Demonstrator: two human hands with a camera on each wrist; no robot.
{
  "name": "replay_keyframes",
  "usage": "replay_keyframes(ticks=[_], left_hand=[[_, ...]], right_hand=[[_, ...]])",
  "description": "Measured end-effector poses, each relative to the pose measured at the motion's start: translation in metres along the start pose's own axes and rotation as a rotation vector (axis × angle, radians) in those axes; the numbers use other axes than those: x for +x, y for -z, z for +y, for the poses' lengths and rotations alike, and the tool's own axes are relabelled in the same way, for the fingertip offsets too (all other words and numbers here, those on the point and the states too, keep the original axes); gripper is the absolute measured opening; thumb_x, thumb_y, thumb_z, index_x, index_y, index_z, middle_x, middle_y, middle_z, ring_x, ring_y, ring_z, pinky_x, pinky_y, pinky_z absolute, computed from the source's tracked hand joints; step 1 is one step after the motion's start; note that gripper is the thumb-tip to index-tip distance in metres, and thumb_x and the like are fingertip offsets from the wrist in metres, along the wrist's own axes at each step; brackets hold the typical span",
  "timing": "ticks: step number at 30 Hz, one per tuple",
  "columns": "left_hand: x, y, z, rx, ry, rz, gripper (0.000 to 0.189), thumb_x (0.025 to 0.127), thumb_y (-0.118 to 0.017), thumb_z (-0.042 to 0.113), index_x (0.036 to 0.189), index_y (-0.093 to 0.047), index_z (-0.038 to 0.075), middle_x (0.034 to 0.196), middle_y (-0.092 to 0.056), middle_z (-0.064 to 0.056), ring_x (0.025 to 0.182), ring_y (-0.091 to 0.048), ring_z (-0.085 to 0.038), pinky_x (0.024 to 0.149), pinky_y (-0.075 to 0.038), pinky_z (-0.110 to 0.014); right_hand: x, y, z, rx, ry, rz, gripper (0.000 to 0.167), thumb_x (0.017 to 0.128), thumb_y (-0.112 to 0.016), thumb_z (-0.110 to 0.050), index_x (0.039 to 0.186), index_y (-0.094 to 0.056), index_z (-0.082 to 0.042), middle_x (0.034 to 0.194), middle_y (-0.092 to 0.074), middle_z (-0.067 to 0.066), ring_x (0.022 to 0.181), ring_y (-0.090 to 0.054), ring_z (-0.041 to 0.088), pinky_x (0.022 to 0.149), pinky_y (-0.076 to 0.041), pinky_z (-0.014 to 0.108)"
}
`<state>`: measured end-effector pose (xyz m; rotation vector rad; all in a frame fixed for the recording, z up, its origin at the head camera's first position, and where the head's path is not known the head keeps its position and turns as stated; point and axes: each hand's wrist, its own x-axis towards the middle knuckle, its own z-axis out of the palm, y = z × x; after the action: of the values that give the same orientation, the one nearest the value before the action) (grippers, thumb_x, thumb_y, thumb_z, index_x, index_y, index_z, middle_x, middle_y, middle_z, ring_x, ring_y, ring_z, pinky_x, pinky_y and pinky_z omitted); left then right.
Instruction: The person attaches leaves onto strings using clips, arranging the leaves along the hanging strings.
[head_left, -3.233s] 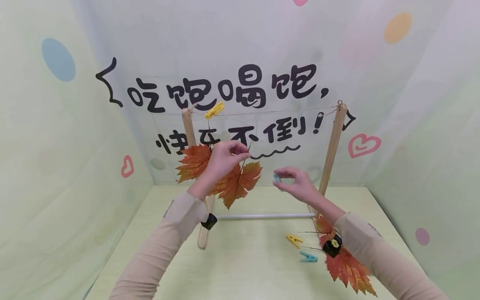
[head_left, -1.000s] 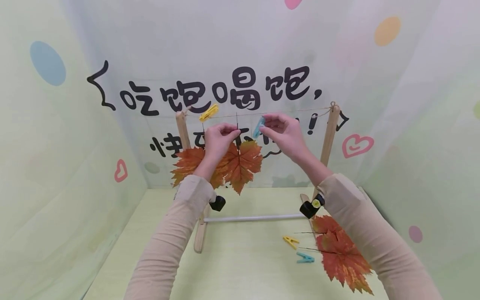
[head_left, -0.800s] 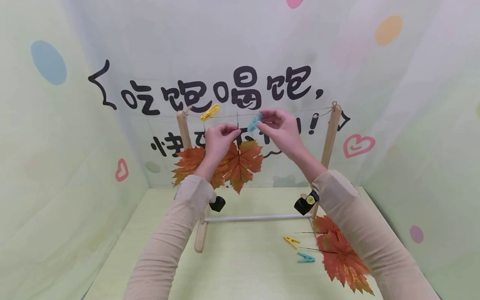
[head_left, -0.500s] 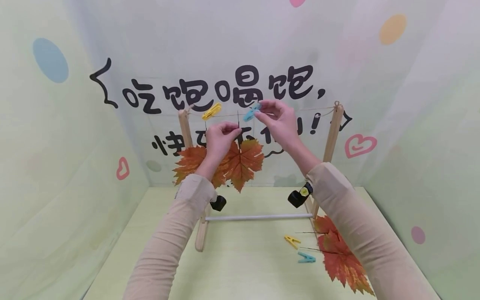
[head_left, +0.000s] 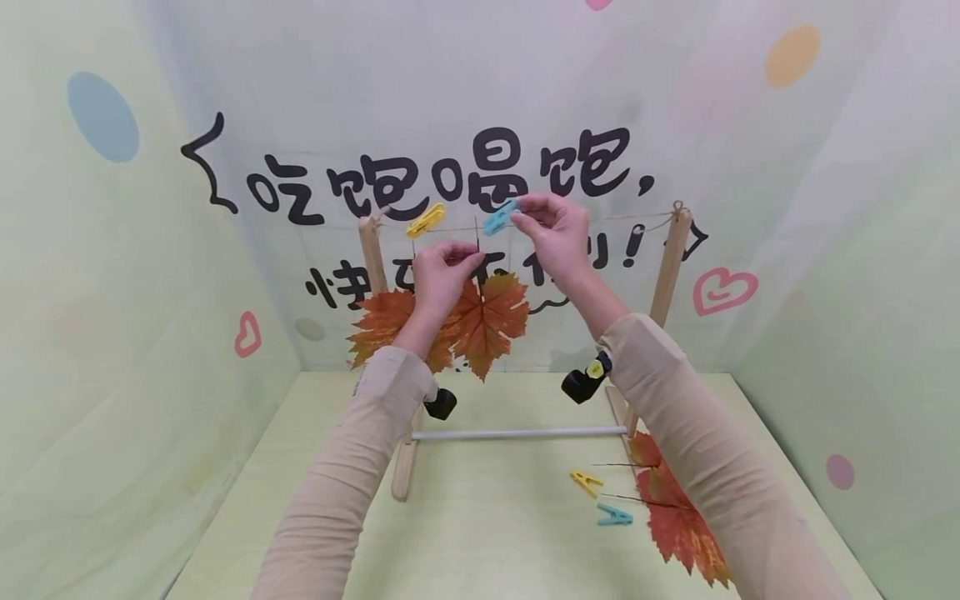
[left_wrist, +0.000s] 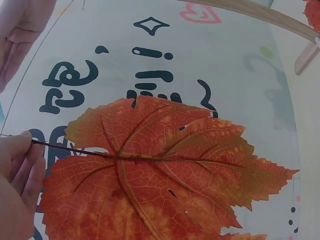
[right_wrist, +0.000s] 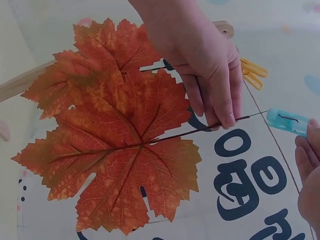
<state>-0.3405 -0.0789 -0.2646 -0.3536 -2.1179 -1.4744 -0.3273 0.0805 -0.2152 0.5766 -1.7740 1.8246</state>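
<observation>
My left hand (head_left: 446, 275) pinches the thin dark stem of an orange-red artificial maple leaf (head_left: 489, 321), which hangs below the fingers. The stem's tip reaches up to the twine (right_wrist: 274, 137). Just right of the stem, my right hand (head_left: 555, 237) pinches a light blue clothespin (head_left: 501, 217) at the string's height. In the right wrist view the clothespin's front end is beside the stem tip; whether it touches the string I cannot tell. A yellow clothespin (head_left: 426, 221) sits on the twine further left, with another leaf (head_left: 382, 325) hanging under it, partly behind my left hand.
Two wooden posts (head_left: 669, 271) carry the twine, joined low down by a white rod (head_left: 517, 433). On the table (head_left: 480, 517) at right lie a yellow clothespin (head_left: 586, 482), a blue clothespin (head_left: 615, 515) and red leaves (head_left: 678, 521), partly under my right arm.
My right hand has risen and moved left with the blue clothespin, up to the twine beside the stem. Earlier, my left hand raised the leaf; lately it holds nearly still.
</observation>
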Motion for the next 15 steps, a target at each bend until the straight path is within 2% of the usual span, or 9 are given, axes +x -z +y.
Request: replay_keyframes(ticks=[10,15], left_hand=[[-0.002,0.002,-0.002,0.004,-0.026,0.003,0.017,0.080,-0.070,0.013,0.091,-0.070,0.000,0.088,-0.069,-0.011,0.076,-0.064,-0.017,0.071,-0.052,-0.024],[-0.003,0.002,-0.003,0.000,-0.030,0.006,0.017,0.080,-0.070,0.013,0.091,-0.070,0.000,0.087,-0.068,-0.011,0.076,-0.063,-0.017,0.070,-0.053,-0.025]], right_hand=[[0.004,-0.009,0.003,-0.048,-0.032,0.009,0.021,0.078,-0.067,0.001,0.098,-0.063,0.009,0.088,-0.067,0.015,0.072,-0.061,0.006,0.076,-0.051,0.023],[0.003,-0.012,0.003,-0.055,-0.019,-0.006,0.021,0.079,-0.066,0.002,0.098,-0.063,0.009,0.092,-0.066,0.020,0.074,-0.063,0.009,0.077,-0.051,0.023]])
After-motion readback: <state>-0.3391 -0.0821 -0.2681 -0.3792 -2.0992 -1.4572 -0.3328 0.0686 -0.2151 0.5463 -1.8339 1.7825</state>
